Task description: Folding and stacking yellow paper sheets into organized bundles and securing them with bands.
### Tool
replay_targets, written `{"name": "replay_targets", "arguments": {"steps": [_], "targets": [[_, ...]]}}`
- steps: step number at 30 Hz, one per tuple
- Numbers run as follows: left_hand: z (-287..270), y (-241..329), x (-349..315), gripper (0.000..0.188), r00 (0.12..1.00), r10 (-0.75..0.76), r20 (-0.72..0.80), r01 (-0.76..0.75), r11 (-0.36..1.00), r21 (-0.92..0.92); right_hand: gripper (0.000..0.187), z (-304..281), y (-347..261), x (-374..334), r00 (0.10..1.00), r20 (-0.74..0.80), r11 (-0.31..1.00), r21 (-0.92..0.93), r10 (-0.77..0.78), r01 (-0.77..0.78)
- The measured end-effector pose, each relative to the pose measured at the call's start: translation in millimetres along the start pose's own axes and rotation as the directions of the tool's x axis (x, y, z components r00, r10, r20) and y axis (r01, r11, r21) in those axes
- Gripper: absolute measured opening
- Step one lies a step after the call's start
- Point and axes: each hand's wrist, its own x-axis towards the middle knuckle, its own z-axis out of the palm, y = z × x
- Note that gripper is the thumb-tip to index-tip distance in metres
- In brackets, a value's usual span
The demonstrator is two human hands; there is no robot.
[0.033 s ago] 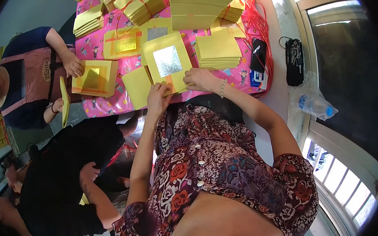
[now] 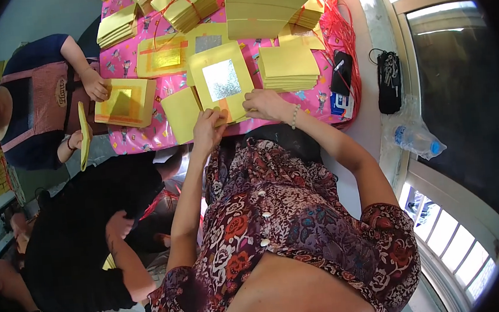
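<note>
A stack of yellow joss paper point(image 2: 237, 69) with a silver foil square on its top sheet lies at the table's near edge. My left hand point(image 2: 207, 129) pinches its lower left corner, beside an orange patch on the paper. My right hand point(image 2: 266, 104), with a beaded bracelet at the wrist, has its fingers closed on the lower right corner. Under my fingers, the exact grip is partly hidden. Left of this stack, and touching it, lies a plain yellow paper stack point(image 2: 179, 116).
A pink patterned tablecloth point(image 2: 134, 140) covers the table. Beyond are tied yellow bundles point(image 2: 186, 8), a tall yellow block point(image 2: 267, 8) and a plain stack point(image 2: 289, 68). Red string point(image 2: 342, 31) and a phone point(image 2: 342, 72) lie right. At left, a co-worker's hand point(image 2: 94, 86) touches gold-foiled paper point(image 2: 126, 110).
</note>
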Motion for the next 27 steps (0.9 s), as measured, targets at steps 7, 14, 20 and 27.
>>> {"name": "replay_targets", "arguments": {"steps": [7,14,20,27], "targets": [[-9.4,-12.1,9.9,0.016,0.996,0.022,0.091,-0.011,0.993,-0.116,0.017,-2.9,3.3,3.3,0.997,-0.015,0.995,0.065,0.079,-0.078],[-10.0,-17.7,14.7,0.014,0.984,-0.064,0.166,0.088,0.985,-0.147,0.018,0.1,6.3,3.9,0.991,-0.011,0.985,0.118,0.13,-0.128],[-8.8,-25.5,15.8,0.016,0.975,-0.086,0.204,0.131,0.968,-0.215,0.019,1.1,8.0,6.0,0.991,-0.007,0.984,0.117,0.135,-0.133],[-10.7,-23.1,15.8,0.015,0.969,-0.102,0.223,0.147,0.969,-0.196,0.02,1.2,7.6,5.2,0.989,0.006,0.981,0.125,0.147,-0.147]]}}
